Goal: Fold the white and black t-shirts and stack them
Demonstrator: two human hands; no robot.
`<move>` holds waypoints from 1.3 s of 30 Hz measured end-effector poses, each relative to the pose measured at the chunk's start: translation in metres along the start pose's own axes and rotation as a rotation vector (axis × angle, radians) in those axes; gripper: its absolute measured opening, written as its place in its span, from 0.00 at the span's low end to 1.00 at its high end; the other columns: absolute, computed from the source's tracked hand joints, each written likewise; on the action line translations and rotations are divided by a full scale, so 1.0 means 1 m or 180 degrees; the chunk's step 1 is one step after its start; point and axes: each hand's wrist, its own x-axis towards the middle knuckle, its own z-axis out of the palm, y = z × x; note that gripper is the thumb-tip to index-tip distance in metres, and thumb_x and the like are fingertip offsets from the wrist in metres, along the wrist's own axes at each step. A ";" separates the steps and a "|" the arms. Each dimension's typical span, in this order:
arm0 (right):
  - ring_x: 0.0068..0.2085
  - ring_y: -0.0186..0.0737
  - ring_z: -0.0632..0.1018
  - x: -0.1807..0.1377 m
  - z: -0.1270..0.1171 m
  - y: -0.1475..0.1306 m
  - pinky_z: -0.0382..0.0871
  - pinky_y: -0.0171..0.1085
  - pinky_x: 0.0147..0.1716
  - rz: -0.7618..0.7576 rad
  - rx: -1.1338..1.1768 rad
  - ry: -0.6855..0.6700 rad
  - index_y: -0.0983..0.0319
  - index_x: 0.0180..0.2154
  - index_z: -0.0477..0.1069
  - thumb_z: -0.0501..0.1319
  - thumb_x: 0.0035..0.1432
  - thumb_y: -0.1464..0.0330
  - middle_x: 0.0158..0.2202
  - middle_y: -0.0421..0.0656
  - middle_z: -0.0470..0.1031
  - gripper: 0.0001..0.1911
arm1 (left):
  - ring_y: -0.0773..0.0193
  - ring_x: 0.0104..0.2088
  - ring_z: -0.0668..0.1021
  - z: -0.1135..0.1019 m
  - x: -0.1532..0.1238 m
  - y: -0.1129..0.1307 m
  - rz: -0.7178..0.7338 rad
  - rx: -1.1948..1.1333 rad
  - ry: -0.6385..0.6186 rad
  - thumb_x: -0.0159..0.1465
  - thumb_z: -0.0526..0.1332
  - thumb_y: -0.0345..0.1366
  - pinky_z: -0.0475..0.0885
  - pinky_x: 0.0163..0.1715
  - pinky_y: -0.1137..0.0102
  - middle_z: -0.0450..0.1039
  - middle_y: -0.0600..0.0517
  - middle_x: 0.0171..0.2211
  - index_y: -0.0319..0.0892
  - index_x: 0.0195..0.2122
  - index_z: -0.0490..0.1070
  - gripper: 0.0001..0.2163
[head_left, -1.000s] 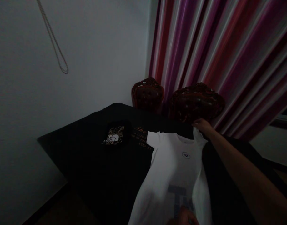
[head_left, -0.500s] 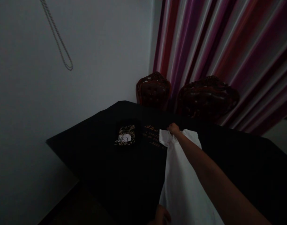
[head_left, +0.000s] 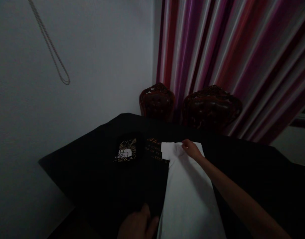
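A white T-shirt (head_left: 186,186) lies lengthwise on the dark tablecloth, looking folded into a narrow strip, with a short sleeve sticking out at its upper left. My right hand (head_left: 191,149) is at the shirt's far end, its fingers curled together in a pinch on the fabric. Beside the shirt's lower left edge is my left hand (head_left: 137,224), somewhat blurred, with thumb and fingers apart and nothing visible in it. The near end of the shirt runs out of view at the bottom.
The dark tablecloth (head_left: 92,166) carries gold lettering (head_left: 153,147). Left of the shirt lies a dark folded item with a gold and white print (head_left: 127,151). Two carved chairs (head_left: 157,101) stand behind the table, before a striped curtain (head_left: 197,43). A beaded cord (head_left: 52,49) hangs on the left wall.
My left hand has moved left, off the shirt's edge. The shirt's far end lies flatter and less bunched, with my right hand still on it. The view has shifted slightly.
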 end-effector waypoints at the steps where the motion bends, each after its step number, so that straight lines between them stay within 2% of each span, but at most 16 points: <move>1: 0.52 0.47 0.72 -0.010 -0.002 0.007 0.64 0.43 0.53 -0.0065 -0.0113 0.0004 0.65 0.50 0.68 0.56 0.61 0.68 0.49 0.51 0.72 0.16 | 0.57 0.34 0.79 -0.009 0.016 0.011 0.0148 0.0328 0.0195 0.67 0.51 0.45 0.67 0.35 0.68 0.76 0.50 0.31 0.44 0.39 0.69 0.13; 3: 0.57 0.51 0.67 -0.028 0.001 0.015 0.59 0.45 0.58 -0.0175 -0.0319 -0.0040 0.66 0.54 0.67 0.57 0.60 0.63 0.55 0.54 0.68 0.22 | 0.59 0.36 0.78 -0.023 0.056 0.036 0.0404 0.0783 0.0533 0.68 0.50 0.42 0.66 0.35 0.69 0.76 0.49 0.34 0.43 0.39 0.69 0.12; 5: 0.63 0.57 0.58 -0.042 0.011 0.019 0.52 0.50 0.61 -0.0184 -0.0493 -0.0055 0.69 0.58 0.63 0.59 0.58 0.55 0.61 0.57 0.60 0.33 | 0.59 0.39 0.78 -0.030 0.103 0.060 0.0522 0.0976 0.0750 0.68 0.51 0.40 0.66 0.37 0.70 0.76 0.48 0.37 0.42 0.39 0.69 0.11; 7: 0.66 0.64 0.47 -0.052 0.025 0.021 0.43 0.56 0.63 -0.0070 -0.0733 -0.0035 0.74 0.62 0.57 0.59 0.55 0.48 0.66 0.61 0.50 0.45 | 0.58 0.44 0.76 -0.032 0.150 0.080 0.0534 0.1068 0.0915 0.68 0.52 0.38 0.66 0.42 0.69 0.75 0.45 0.43 0.39 0.42 0.69 0.10; 9: 0.67 0.66 0.40 -0.057 0.037 0.024 0.35 0.60 0.63 0.0055 -0.1116 0.0037 0.78 0.64 0.52 0.55 0.55 0.42 0.67 0.63 0.42 0.52 | 0.57 0.49 0.74 -0.031 0.192 0.095 0.0547 0.1130 0.1059 0.67 0.52 0.36 0.64 0.48 0.68 0.72 0.41 0.48 0.37 0.46 0.68 0.11; 13: 0.67 0.62 0.37 -0.060 0.050 0.030 0.31 0.57 0.63 0.0067 -0.1577 0.0226 0.79 0.66 0.48 0.46 0.56 0.36 0.67 0.62 0.39 0.57 | 0.55 0.55 0.69 -0.029 0.258 0.115 0.0628 0.1299 0.1172 0.68 0.54 0.37 0.60 0.55 0.63 0.68 0.40 0.53 0.34 0.52 0.65 0.15; 17: 0.67 0.62 0.37 -0.061 0.049 0.031 0.32 0.56 0.64 0.0003 -0.1467 0.0392 0.80 0.66 0.48 0.44 0.54 0.35 0.67 0.62 0.39 0.59 | 0.53 0.56 0.68 -0.025 0.302 0.125 0.0658 0.1496 0.1110 0.67 0.55 0.46 0.59 0.57 0.55 0.67 0.43 0.54 0.37 0.55 0.64 0.21; 20: 0.67 0.63 0.39 -0.062 0.047 0.029 0.33 0.57 0.63 -0.0059 -0.1368 0.0454 0.82 0.65 0.49 0.43 0.54 0.34 0.67 0.64 0.40 0.60 | 0.52 0.55 0.68 -0.024 0.321 0.122 0.0621 0.1651 0.0992 0.64 0.58 0.51 0.61 0.55 0.54 0.67 0.44 0.53 0.38 0.50 0.68 0.22; 24: 0.67 0.64 0.39 -0.062 0.046 0.027 0.32 0.58 0.63 -0.0026 -0.1355 0.0432 0.80 0.65 0.49 0.41 0.54 0.33 0.67 0.64 0.40 0.61 | 0.53 0.55 0.68 -0.026 0.331 0.112 0.0668 0.1817 0.0976 0.66 0.57 0.45 0.63 0.54 0.53 0.67 0.46 0.53 0.39 0.48 0.69 0.16; 29: 0.67 0.64 0.35 -0.062 0.042 0.024 0.27 0.60 0.61 -0.0002 -0.1360 0.0254 0.65 0.67 0.52 0.43 0.54 0.33 0.68 0.57 0.37 0.54 | 0.54 0.53 0.71 -0.030 0.334 0.106 0.0767 0.1774 0.0943 0.67 0.57 0.43 0.65 0.55 0.50 0.68 0.46 0.52 0.40 0.53 0.67 0.16; 32: 0.67 0.63 0.34 -0.063 0.040 0.024 0.25 0.59 0.61 0.0062 -0.1318 0.0136 0.61 0.67 0.51 0.45 0.53 0.33 0.69 0.55 0.35 0.53 | 0.56 0.49 0.74 -0.037 0.336 0.107 0.0767 0.1589 0.0772 0.67 0.58 0.42 0.68 0.52 0.52 0.70 0.46 0.49 0.40 0.52 0.67 0.16; 36: 0.67 0.62 0.34 -0.061 0.043 0.025 0.24 0.59 0.62 0.0030 -0.0993 0.0179 0.64 0.66 0.53 0.50 0.51 0.34 0.69 0.56 0.38 0.54 | 0.58 0.46 0.75 -0.050 0.336 0.125 0.0808 0.1123 0.0639 0.66 0.60 0.41 0.72 0.47 0.56 0.71 0.47 0.48 0.39 0.49 0.69 0.14; 39: 0.67 0.56 0.45 -0.056 0.039 0.028 0.36 0.52 0.65 0.0011 0.0003 0.0606 0.68 0.63 0.58 0.52 0.53 0.37 0.67 0.57 0.48 0.50 | 0.58 0.46 0.75 -0.048 0.330 0.155 0.1045 0.0647 0.0590 0.66 0.59 0.42 0.72 0.47 0.57 0.71 0.46 0.48 0.38 0.51 0.67 0.16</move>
